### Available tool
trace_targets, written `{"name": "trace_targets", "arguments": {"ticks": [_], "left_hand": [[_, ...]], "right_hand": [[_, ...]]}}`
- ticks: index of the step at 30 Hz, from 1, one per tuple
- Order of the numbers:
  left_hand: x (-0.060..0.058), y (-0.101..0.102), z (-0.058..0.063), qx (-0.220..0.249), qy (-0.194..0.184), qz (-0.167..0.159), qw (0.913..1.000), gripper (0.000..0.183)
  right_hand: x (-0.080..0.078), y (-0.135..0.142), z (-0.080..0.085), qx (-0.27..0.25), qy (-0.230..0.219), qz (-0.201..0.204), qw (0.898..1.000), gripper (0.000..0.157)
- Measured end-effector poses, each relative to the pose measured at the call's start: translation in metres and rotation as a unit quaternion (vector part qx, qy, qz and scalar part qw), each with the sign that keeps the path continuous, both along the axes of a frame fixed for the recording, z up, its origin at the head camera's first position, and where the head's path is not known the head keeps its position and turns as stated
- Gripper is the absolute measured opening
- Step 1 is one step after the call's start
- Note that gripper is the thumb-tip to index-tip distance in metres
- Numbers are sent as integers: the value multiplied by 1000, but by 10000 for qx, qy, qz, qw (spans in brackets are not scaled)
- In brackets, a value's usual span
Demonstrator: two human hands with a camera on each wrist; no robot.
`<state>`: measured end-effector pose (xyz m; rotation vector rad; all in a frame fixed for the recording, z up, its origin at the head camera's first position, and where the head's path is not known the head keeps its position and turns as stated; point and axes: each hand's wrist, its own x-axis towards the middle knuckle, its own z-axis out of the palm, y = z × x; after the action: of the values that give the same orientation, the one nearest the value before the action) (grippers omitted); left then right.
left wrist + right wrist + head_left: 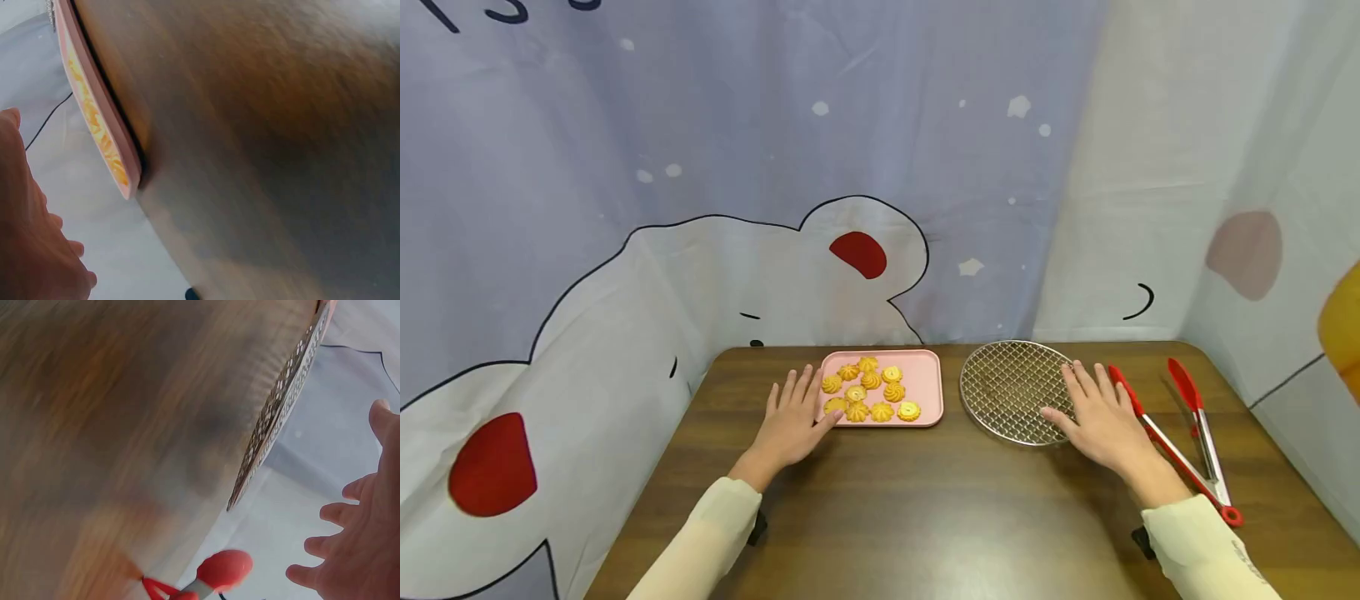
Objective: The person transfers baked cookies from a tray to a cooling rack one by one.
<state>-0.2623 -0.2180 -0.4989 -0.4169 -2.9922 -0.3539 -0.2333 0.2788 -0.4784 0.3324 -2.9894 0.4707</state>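
Observation:
My left hand (787, 427) hovers with spread fingers at the left end of a pink tray (931, 392), overlapping its edge in the head view. Several golden swirl cookies (882, 412) lie on the tray, some showing pale rounds. To the right, my right hand (1101, 421) is held palm down, its fingers spread, between a round wire rack (1011, 387) and red-tipped tongs (1208, 454). Its thumb and fingertips overlap the rack's right side in the head view. The tongs lie spread apart. In both wrist views the hands are raised above the table, holding nothing.
The brown wooden table (910, 517) carries the tray, rack and tongs along its far half. Behind it and at the sides hangs a printed curtain (737, 125) with cartoon shapes, close to the table's back edge.

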Motion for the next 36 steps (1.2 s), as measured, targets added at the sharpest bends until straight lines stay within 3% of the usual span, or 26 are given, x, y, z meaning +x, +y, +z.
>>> {"name": "trace_targets", "arguments": {"ticks": [6,16,36], "left_hand": [[2,-7,-5,-11,-2,24,10000,89],[1,-13,-3,-51,-230,103,9997,89],[-12,-24,-21,-36,-416,92,9991,90]], "right_hand": [[6,13,1,-71,39,-91,9999,90],[15,33,-1,-113,277,-165,9994,89],[35,78,-10,-171,268,-476,9984,93]]}}
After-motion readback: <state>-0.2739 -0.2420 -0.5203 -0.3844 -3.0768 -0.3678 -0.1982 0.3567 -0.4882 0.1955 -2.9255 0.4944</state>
